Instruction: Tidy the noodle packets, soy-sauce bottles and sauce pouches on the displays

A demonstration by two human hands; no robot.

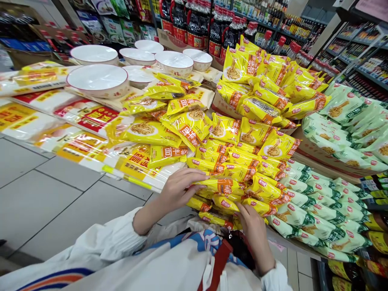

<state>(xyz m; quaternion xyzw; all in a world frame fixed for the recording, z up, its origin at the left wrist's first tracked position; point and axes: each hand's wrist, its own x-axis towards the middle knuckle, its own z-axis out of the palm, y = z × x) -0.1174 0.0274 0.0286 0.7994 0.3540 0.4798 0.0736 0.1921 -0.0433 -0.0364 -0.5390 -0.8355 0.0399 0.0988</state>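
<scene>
My left hand (183,186) is closed around the left end of a yellow instant noodle packet (216,186), fingers on top and thumb beneath. Lower and to the right, my right hand (251,221) has its fingertips against the right end of another yellow noodle packet (224,204); its grip is partly hidden. Both packets lie at the front of neat stacked rows of the same noodles. Behind them, more yellow packets (190,125) lie in a loose heap on the left, with a fuller pile (260,91) in a carton behind.
Pale green packets (315,214) are stacked on the right. White bowls (97,79) stand on large flat bags (87,117) at left. Dark sauce bottles (197,30) line the back. Grey floor tiles (66,173) show at lower left.
</scene>
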